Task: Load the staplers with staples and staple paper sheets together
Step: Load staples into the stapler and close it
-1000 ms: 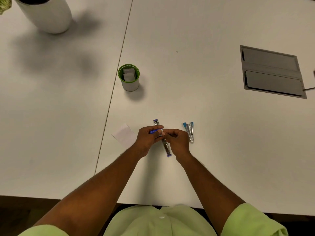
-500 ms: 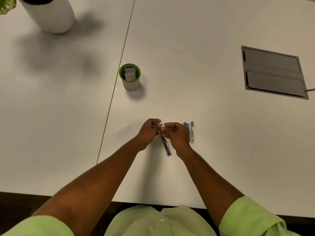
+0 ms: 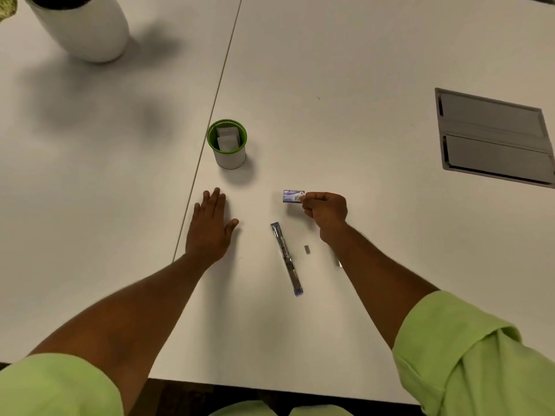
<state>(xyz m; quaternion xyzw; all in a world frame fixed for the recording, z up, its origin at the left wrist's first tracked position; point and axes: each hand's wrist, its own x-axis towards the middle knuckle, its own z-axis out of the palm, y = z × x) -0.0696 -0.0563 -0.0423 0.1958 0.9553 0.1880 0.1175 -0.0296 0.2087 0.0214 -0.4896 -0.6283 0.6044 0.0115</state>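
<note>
A purple stapler lies swung open flat on the white table between my arms. A short strip of staples rests just right of it. My right hand pinches a small blue-and-white staple box by its right end, beyond the stapler's far tip. My left hand lies palm down on the table, left of the stapler, holding nothing; the paper slip seen there earlier is hidden. A second stapler shows only as a sliver beside my right forearm.
A green-rimmed cup holding paper slips stands beyond my left hand. A large white pot sits at the far left. A grey cable hatch is set into the table at the right. A table seam runs past the cup.
My hands, joined over the stapler before, have parted. The left one went left and lies flat on the table; the right one moved up and right with the staple box.
</note>
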